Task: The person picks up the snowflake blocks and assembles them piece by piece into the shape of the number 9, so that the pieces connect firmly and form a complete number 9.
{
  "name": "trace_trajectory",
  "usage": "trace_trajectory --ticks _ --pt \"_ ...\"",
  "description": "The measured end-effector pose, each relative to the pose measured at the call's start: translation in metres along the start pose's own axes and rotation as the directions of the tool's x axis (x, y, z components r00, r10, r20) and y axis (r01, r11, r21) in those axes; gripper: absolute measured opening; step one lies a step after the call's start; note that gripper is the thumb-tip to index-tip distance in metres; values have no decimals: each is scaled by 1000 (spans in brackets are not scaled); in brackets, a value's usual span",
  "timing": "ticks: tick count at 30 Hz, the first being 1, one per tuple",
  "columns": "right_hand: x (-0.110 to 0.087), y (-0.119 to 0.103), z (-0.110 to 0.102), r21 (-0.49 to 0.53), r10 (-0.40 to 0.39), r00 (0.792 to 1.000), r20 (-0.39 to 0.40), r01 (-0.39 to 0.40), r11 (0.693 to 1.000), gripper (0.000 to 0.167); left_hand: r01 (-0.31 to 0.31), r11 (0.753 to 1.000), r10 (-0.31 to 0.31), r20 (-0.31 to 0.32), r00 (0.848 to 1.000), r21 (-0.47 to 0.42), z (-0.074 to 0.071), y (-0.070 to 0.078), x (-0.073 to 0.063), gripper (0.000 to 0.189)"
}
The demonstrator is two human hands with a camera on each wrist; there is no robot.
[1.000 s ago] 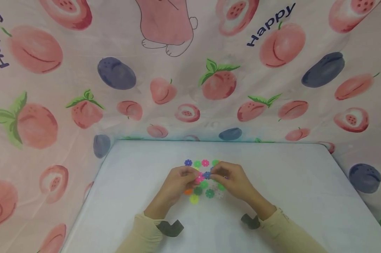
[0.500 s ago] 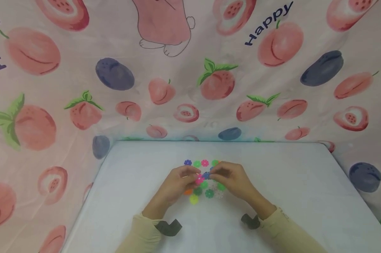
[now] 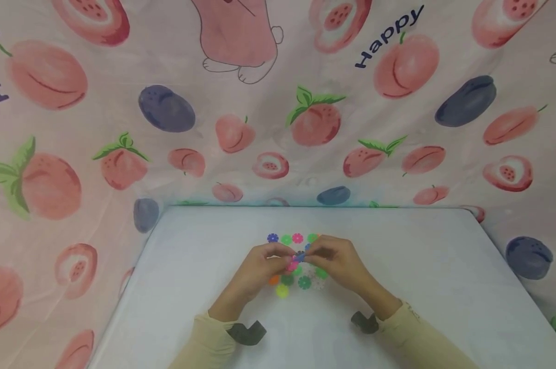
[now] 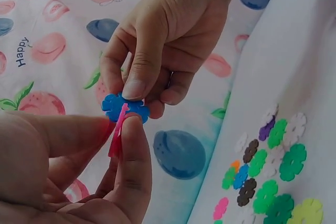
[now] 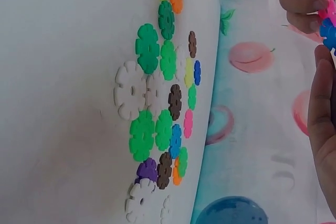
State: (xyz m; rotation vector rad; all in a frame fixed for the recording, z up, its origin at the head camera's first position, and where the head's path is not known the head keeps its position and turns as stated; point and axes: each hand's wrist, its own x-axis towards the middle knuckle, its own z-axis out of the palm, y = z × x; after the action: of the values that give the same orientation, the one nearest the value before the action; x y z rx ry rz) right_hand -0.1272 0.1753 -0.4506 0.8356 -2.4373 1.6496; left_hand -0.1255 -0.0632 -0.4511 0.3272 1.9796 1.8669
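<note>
Filling the far side and both flanks is a cloth backdrop [image 3: 269, 95] printed with pink and dark blue fruit, and before it stands a white table [image 3: 190, 251]. Over the middle of the table, coming in from the near side, are the left hand [image 3: 261, 265] and the right hand [image 3: 340, 260], fingertips almost meeting. The left pinches a pink disc [image 4: 118, 134] between thumb and finger; the right pinches a blue disc [image 4: 112, 107] the same way. From where I stand, the step in hand looks like joining these two, crosswise, slot into slot. The next move, I'd judge, calls for lining up the slots and pushing evenly, since a small twist could let one slip past the other.

Under and around the hands lie loose discs [image 3: 304, 282] in green, white, brown, orange and purple; a yellow disc [image 3: 282, 291] is nearest, a dark blue disc [image 3: 272, 238] at the far left.

Smallest are the two held pieces, up off the table between the fingertips. The blue one shows its face, a thin flower with rounded lobes and notches between; the pink one is turned nearly edge-on, a bright strip crossing the blue. Whether they have locked, I cannot tell.
</note>
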Motion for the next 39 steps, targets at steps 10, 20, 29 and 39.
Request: trace_trajectory --ticks 10,20,29,39 --pt "-1 2 2 29 84 996 17 -84 996 7 -41 999 41 1 999 20 3 -3 2 24" --pt "-2 16 -22 33 219 975 -45 -217 976 11 24 997 -18 -86 996 67 -2 3 -4 28" --pt "-8 47 -47 -260 377 924 -66 -381 887 7 39 997 -33 -96 995 63 -7 -4 -4 26" --pt "-15 70 -55 -398 543 840 -8 -501 768 10 22 996 -15 -75 997 85 -9 -10 -3 22"
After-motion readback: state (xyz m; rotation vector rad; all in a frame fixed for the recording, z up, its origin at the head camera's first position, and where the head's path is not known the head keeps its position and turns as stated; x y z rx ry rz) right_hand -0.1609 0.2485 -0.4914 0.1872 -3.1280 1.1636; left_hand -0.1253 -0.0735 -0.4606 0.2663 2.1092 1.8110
